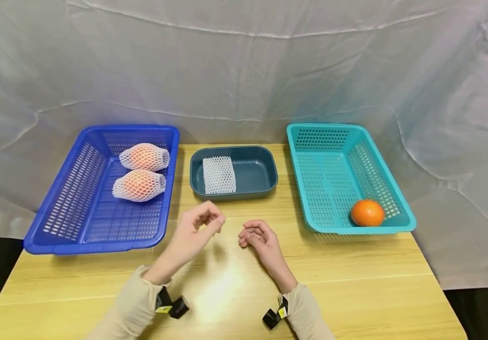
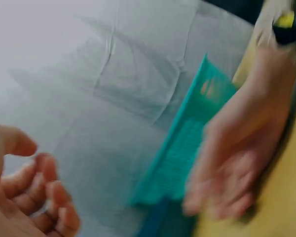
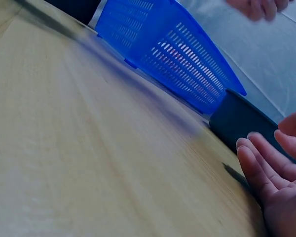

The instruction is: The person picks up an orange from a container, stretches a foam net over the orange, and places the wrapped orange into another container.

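Over the table's middle, my left hand (image 1: 193, 231) hovers with loosely curled fingers and nothing in them. My right hand (image 1: 266, 244) is just to its right, fingers relaxed and slightly bent, also holding nothing. Nearest to both is a dark teal oblong box (image 1: 254, 170) with a white foam fruit net (image 1: 219, 175) lying flat in its left half. In the blue basket (image 1: 114, 224) on the left are two reddish-orange fruits, an upper one (image 1: 145, 157) and a lower one (image 1: 139, 185), each sleeved in white foam net. An orange fruit (image 1: 367, 213) without a net sits in the turquoise basket (image 1: 326, 189).
Both baskets have raised, slotted walls and flank the box. A grey-white cloth (image 1: 235, 71) hangs behind them. The wooden table (image 1: 214, 293) lies under the forearms, and each wrist wears a small black camera.
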Demonstrator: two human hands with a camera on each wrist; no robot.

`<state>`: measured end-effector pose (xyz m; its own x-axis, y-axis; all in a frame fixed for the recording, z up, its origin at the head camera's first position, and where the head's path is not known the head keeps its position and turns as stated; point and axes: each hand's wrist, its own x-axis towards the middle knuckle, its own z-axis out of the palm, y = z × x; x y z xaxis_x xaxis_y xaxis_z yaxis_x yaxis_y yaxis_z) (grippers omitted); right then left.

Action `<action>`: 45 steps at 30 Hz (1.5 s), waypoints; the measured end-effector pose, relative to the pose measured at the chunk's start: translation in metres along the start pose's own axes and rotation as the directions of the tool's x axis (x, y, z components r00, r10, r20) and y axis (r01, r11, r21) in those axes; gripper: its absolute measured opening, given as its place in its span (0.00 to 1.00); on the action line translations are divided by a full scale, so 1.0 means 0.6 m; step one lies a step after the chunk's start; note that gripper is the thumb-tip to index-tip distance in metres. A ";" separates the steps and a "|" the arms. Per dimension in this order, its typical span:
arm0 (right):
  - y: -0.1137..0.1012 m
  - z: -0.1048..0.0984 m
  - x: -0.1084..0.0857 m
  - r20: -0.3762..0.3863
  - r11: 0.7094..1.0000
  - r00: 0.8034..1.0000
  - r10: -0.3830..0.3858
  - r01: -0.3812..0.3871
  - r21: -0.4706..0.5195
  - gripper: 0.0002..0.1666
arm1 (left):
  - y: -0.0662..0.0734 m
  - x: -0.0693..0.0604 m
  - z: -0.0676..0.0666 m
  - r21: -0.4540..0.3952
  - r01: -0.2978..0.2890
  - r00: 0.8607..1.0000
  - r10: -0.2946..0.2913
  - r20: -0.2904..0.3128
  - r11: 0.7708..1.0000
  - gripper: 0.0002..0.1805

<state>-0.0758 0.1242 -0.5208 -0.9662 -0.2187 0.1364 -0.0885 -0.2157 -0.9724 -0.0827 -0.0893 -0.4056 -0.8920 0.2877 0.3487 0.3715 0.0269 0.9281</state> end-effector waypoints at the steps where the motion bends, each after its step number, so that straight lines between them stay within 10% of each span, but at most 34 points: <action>1: 0.000 0.000 0.000 0.006 1.000 1.000 -0.005 0.005 -0.010 0.15 | -0.016 -0.003 0.012 -0.074 0.006 1.000 -0.008 -0.023 0.997 0.05; 6: -0.002 0.001 -0.002 0.030 0.994 0.999 -0.034 0.037 -0.105 0.09 | -0.097 -0.011 0.060 -0.365 0.002 0.985 -0.065 -0.163 0.931 0.17; 14: -0.032 0.009 -0.011 0.056 0.949 0.991 -0.125 0.136 -0.283 0.13 | -0.164 -0.031 0.096 -0.443 0.063 0.977 -0.145 -0.154 0.894 0.23; 22: -0.105 -0.001 -0.030 0.145 0.794 0.964 -0.222 0.265 -0.548 0.17 | -0.177 -0.043 0.109 -0.423 0.064 0.994 -0.094 -0.052 0.904 0.23; 30: -0.226 -0.083 -0.019 0.266 0.550 0.868 -0.420 0.476 -0.686 0.10 | -0.176 -0.044 0.108 -0.467 -0.018 0.999 0.031 0.021 0.884 0.21; 35: -0.281 -0.174 -0.002 0.128 0.384 0.911 -0.393 0.288 -0.877 0.06 | -0.167 -0.044 0.106 -0.521 0.044 0.995 0.012 0.103 0.852 0.06; 41: -0.306 -0.276 0.015 -0.078 0.330 0.952 -0.295 0.025 -0.944 0.08 | -0.131 -0.036 0.102 -0.612 0.183 0.973 -0.054 0.223 0.769 0.22; 45: -0.312 -0.323 0.017 -0.193 0.270 0.972 -0.136 -0.151 -0.951 0.16 | -0.100 -0.026 0.101 -0.593 0.171 0.970 -0.028 0.243 0.787 0.30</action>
<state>-0.1158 0.3467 -0.3739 -0.9736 0.0002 0.2283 -0.1083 0.8799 -0.4626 -0.0754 -0.0374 -0.4744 -0.8128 0.5106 0.2805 -0.0130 -0.4973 0.8675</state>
